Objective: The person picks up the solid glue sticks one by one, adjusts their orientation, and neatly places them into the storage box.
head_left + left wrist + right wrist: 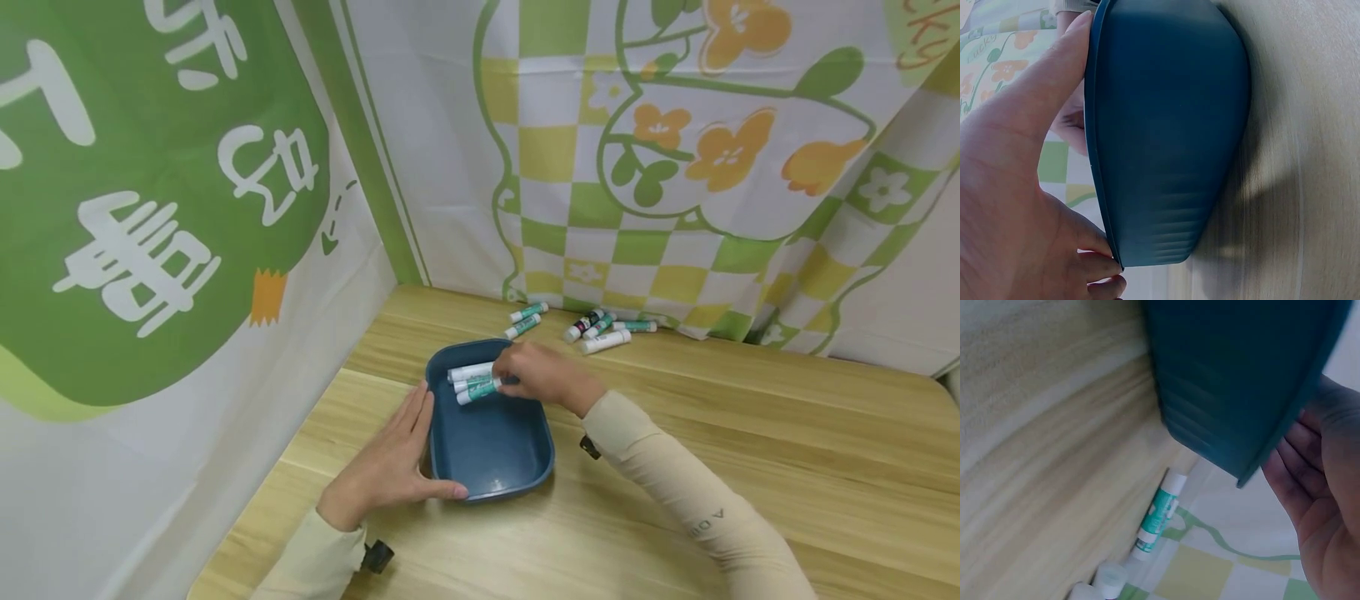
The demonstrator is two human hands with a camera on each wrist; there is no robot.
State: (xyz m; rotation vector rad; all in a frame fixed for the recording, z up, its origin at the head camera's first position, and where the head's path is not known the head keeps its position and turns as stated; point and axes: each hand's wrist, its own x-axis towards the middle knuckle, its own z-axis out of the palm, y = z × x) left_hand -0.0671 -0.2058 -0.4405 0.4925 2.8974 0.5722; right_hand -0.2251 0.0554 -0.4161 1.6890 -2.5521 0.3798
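Observation:
A dark blue tray (pixel 491 454) stands on the wooden table. My left hand (pixel 397 458) rests against its left side, fingers straight along the rim and thumb laid over the near edge. Inside the tray, toward the far end, lie several glue sticks side by side: a white one (pixel 468 372) and green-and-white ones. My right hand (pixel 542 373) reaches over the right rim and pinches the right end of the nearest green-and-white glue stick (pixel 476 392). In the right wrist view the tray wall hides its fingertips.
Behind the tray lie two green-and-white glue sticks (pixel 522 326). Farther right is a group with a black glue stick (pixel 583 325), a white glue stick (pixel 607 342) and green ones. A patterned cloth (pixel 645 200) hangs along the table's back edge, another cloth (pixel 285 392) at the left.

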